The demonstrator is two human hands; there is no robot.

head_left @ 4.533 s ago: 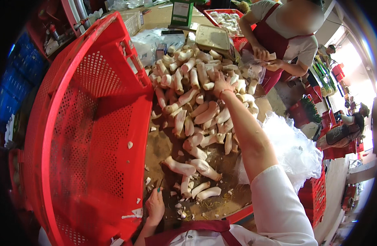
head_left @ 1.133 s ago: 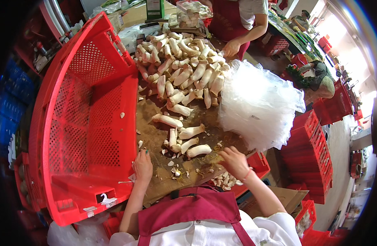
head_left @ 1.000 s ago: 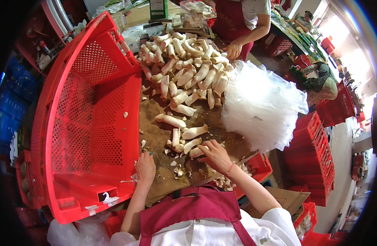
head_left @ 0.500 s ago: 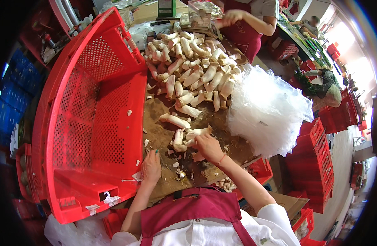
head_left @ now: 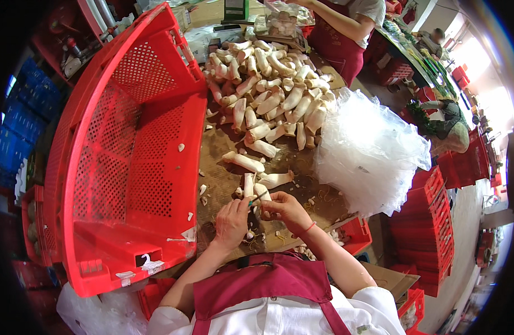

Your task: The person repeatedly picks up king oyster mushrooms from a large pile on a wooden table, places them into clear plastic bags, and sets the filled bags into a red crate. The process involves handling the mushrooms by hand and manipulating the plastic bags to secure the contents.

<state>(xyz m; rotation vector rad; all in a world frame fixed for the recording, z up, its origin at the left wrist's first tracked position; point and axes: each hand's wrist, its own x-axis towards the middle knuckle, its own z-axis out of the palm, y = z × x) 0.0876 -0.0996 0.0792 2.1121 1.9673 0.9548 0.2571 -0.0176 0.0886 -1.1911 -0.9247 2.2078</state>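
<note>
Close in front of me, my left hand (head_left: pixel 232 224) is closed around a small knife (head_left: pixel 260 197) with a green handle, only partly visible. The blade lies against a king oyster mushroom (head_left: pixel 262 191), which the fingers of my right hand (head_left: pixel 287 212) grip. Two loose mushrooms lie just beyond my hands: a pale stem (head_left: pixel 249 184) and a longer mushroom (head_left: pixel 276 179). Another mushroom (head_left: pixel 244 162) rests a little farther away. Behind them rises a big heap of king oyster mushrooms (head_left: pixel 273 95) on the brown tabletop (head_left: pixel 220 190), which is strewn with trimmings.
A large red crate (head_left: pixel 151 162) stands tilted along the left. Clear plastic bags (head_left: pixel 368 156) are piled at the right, with stacked red crates (head_left: pixel 421 229) beyond. Across the table a person in a maroon apron (head_left: pixel 338 42) stands near a bag of mushrooms (head_left: pixel 283 23).
My left hand has moved right and forward, bringing the knife to the mushroom. My right hand has picked up that mushroom and drawn it slightly nearer. The view has shifted slightly.
</note>
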